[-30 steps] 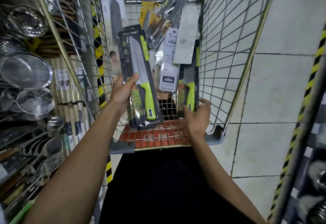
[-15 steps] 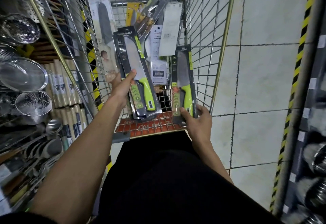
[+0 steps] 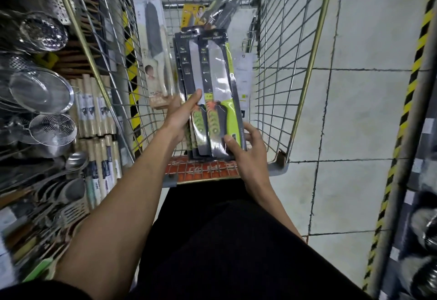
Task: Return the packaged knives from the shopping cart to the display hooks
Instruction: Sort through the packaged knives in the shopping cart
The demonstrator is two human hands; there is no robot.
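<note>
Above the near end of the wire shopping cart I hold a stack of black-carded knives with green handles. My left hand grips the stack of knife packs from the left, thumb on the front. My right hand pinches the bottom of another green-handled knife pack, laid against the right side of that stack. More packaged knives stay in the cart: a white-carded knife leaning on the left wall, a yellow-carded pack and a clear-wrapped pack at the far end.
Shelves on the left carry steel strainers, ladles and rolling pins. A yellow-and-black striped shelf edge runs down the right. Pale floor tiles lie between the cart and that shelf.
My right hand lifted its green-handled knife pack out of the cart and brought it left against the stack in my left hand. The view shifted slightly.
</note>
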